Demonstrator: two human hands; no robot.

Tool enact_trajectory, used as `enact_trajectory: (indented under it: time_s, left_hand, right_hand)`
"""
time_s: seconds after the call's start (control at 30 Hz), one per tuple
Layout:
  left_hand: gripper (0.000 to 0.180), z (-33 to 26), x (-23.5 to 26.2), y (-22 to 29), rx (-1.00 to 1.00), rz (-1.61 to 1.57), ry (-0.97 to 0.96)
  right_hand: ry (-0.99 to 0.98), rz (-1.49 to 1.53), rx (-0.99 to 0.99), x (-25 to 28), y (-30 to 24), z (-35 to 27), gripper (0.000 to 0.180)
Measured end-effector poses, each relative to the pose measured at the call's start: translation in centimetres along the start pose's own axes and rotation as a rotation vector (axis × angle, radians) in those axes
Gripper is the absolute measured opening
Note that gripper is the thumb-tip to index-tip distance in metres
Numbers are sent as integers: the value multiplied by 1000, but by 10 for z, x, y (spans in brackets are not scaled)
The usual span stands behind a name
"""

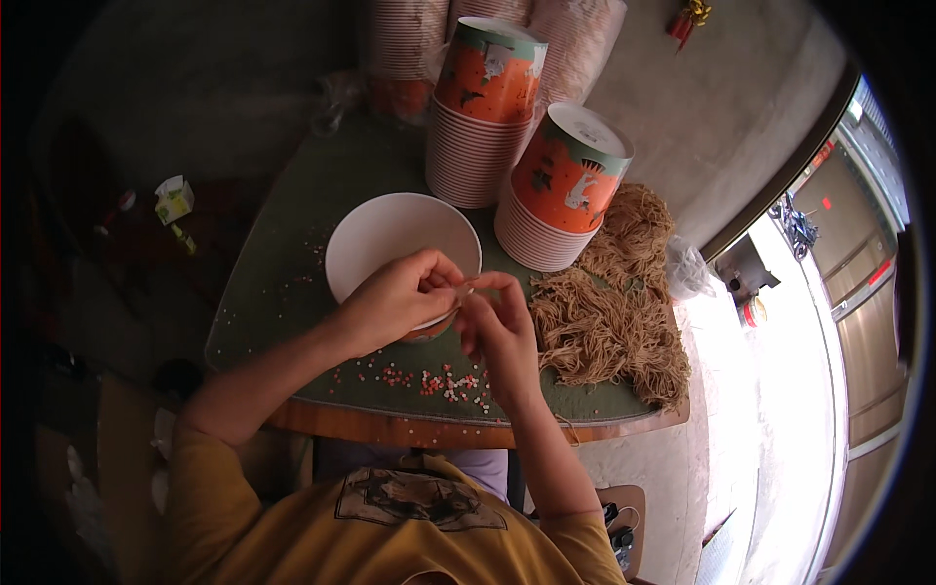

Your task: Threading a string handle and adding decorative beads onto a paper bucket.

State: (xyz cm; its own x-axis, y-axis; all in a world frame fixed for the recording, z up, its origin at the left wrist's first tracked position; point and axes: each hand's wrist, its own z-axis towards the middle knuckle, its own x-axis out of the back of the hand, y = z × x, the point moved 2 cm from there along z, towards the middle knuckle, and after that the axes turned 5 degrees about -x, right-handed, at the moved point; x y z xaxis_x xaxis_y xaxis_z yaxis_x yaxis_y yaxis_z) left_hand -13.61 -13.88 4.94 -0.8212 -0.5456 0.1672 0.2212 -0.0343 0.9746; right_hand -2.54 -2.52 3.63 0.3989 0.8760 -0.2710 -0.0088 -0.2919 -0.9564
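Note:
An open paper bucket [375,234], white inside with an orange outer wall, stands on the table before me. Over its near right rim, my left hand [405,288] is closed, thumb and fingers pinched together. My right hand [495,327] meets it there from the right, its thumb and forefinger pinching too. What lies between the fingertips is small and pale; I cannot make it out. Part of the rim is hidden behind the hands. A heap of tan cords [614,322] lies right of my right hand. Small orange and white paper dots [453,385] are scattered nearer to me.
Two upside-down stacks of orange and green paper buckets, a taller stack [478,146] and a shorter stack [561,195], stand behind the open one. Plastic-wrapped stacks [405,49] rest against the wall. The green tabletop [263,322] has a rounded wooden front edge. A bright doorway lies right.

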Motion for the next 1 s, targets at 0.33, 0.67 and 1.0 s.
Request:
enact_trajectory:
  time_s: [0.33,0.67,1.0]
  left_hand:
    - [9,6,-5,-5,15,-155,-69]
    - [19,5,-6,4,85,-117,-160]
    - [16,15,-8,-1,138,-165,-140]
  right_hand:
    - [-279,-509,72,11,-50,-5,20]
    - [37,-428,-13,37,-26,30,18]
    - [166,-608,518,36,-9,5,13]
